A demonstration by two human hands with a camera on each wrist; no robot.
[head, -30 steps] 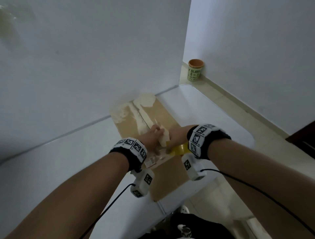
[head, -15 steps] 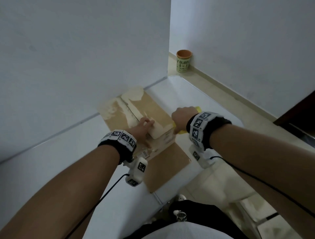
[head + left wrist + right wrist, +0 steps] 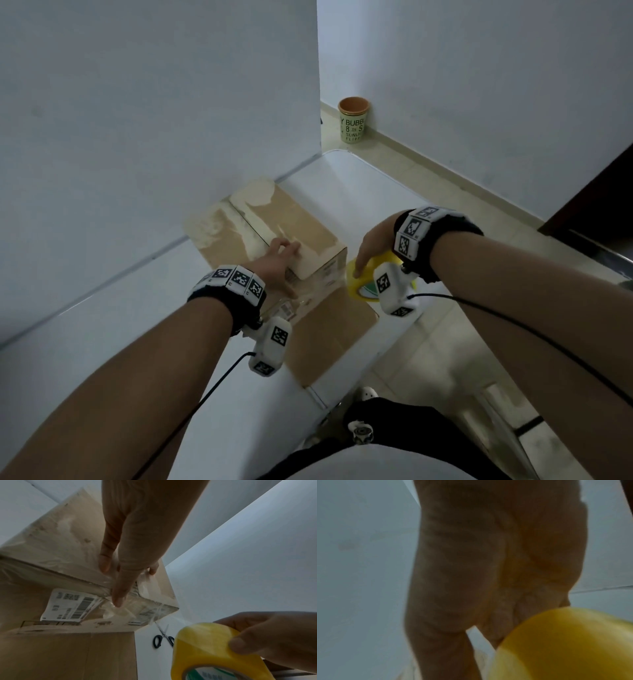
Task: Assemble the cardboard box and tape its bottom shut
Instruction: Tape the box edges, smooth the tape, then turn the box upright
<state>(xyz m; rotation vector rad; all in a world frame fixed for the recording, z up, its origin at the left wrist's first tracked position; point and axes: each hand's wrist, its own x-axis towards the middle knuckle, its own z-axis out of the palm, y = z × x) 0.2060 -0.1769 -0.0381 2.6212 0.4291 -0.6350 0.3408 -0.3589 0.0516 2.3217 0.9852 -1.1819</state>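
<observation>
On the white table point(image 3: 359, 192), against the wall, the cardboard box point(image 3: 291, 219) stands bottom-up, and the clear strip running off its near corner to the yellow tape roll point(image 3: 211, 649) could wrinkle or peel if the roll is drawn away skewed. The left hand point(image 3: 279, 260) lies with straight fingers point(image 3: 118, 588) pressing the tape over the edge. The right hand point(image 3: 375, 245) curls around the roll beside the box, near scissors point(image 3: 163, 637).

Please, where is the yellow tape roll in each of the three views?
Head: the yellow tape roll lies right of centre, under the right hand, beside the cardboard box.
Left wrist: the roll fills the lower right corner, gripped by the right hand.
Right wrist: the roll is blurred, lower right.
Shared landmark: the right hand on the roll.
</observation>
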